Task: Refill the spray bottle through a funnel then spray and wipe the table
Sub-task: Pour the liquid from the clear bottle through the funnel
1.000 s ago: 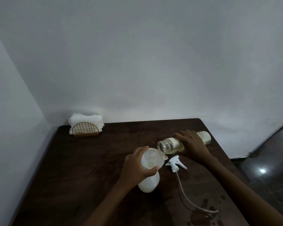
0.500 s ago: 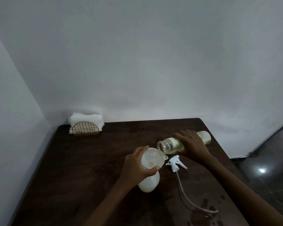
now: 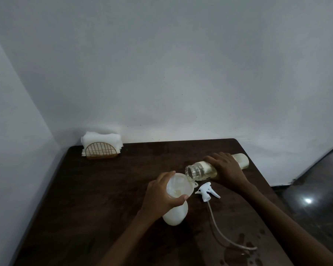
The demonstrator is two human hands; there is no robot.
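Neck of spray bottle point(image 3: 175, 214) behind left hand point(image 3: 160, 196); clear bottle point(image 3: 199, 170) midsection under right hand point(image 3: 227, 169)

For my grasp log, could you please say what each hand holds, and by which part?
The left hand grips the funnel round its rim, atop the spray bottle; the right hand grips the refill bottle round its middle.

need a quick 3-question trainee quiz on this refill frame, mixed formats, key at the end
1. True or false: the spray head lies on the table, off the white bottle.
2. Which hand tilts the clear bottle toward the funnel?
3. The left hand grips: A the clear bottle; B the funnel's rim; C the napkins.
Key: 1 true; 2 the right hand; 3 B.
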